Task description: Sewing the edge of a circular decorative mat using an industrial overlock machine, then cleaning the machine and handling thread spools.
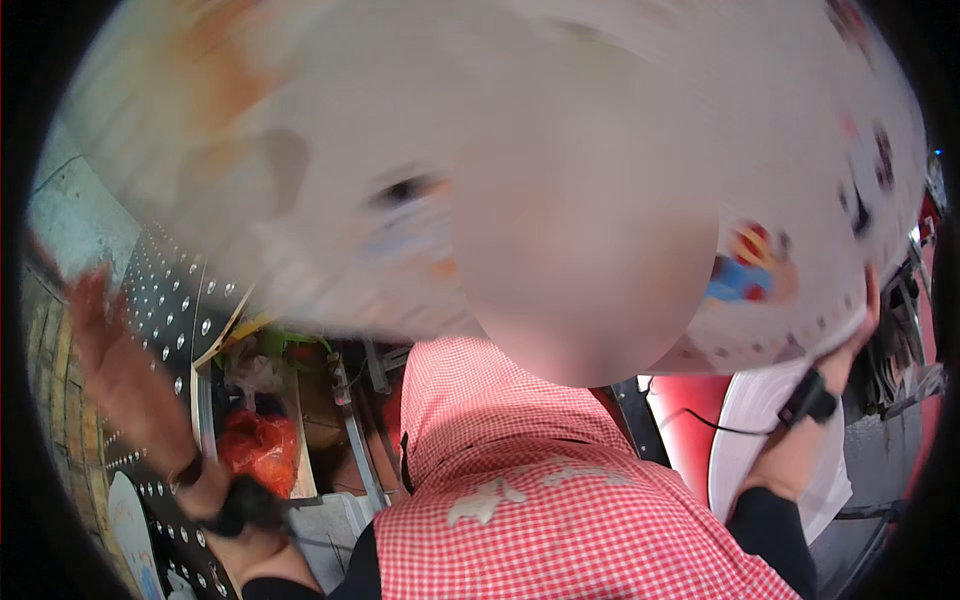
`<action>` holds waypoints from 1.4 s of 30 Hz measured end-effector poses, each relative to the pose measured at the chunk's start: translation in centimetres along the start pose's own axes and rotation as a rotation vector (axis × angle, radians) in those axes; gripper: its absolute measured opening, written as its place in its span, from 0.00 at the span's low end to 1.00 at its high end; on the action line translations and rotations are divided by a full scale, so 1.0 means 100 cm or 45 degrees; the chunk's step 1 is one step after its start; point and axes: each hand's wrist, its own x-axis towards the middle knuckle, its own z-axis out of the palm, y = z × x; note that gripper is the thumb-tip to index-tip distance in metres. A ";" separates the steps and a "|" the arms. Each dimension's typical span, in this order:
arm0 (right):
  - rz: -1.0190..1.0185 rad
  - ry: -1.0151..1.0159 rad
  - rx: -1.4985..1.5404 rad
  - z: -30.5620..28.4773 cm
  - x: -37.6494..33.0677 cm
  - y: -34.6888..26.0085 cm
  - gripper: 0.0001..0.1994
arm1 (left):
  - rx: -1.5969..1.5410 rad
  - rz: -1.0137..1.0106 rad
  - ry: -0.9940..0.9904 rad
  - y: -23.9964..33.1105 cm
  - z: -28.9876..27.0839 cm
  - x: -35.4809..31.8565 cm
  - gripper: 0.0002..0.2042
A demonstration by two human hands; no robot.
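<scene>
Because the big white sheet [350, 235] with bright pictures is up in front and looks blurry, it could tip. Its low edge could rub on the red checked apron [560, 510] just below. The left hand [108, 335] is off to the side, fingers spread and empty, so that side could sag. The right hand [852, 345] grips the sheet's right edge; if those fingers slip, the sheet could drop. How tight they are, I cannot tell. A thin black cord [715, 426] by that wrist could snag.
</scene>
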 end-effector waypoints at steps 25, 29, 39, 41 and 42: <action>1.627 -1.719 -0.125 0.342 -0.239 0.290 0.16 | -0.116 -1.448 -0.783 -0.082 0.114 -0.146 0.13; 1.394 -1.754 -0.602 0.336 -0.150 0.240 0.15 | -0.039 -1.713 -0.462 -0.080 0.076 -0.180 0.13; -0.693 -0.118 -1.581 0.247 0.298 0.175 0.26 | -0.117 -1.718 -0.739 -0.107 0.126 -0.193 0.14; -0.471 -0.341 -2.415 0.243 0.315 0.172 0.28 | -0.111 -1.709 -0.762 -0.108 0.131 -0.192 0.14; -0.420 -0.128 -2.445 0.226 0.329 0.188 0.26 | -0.117 -1.680 -0.798 -0.113 0.133 -0.192 0.13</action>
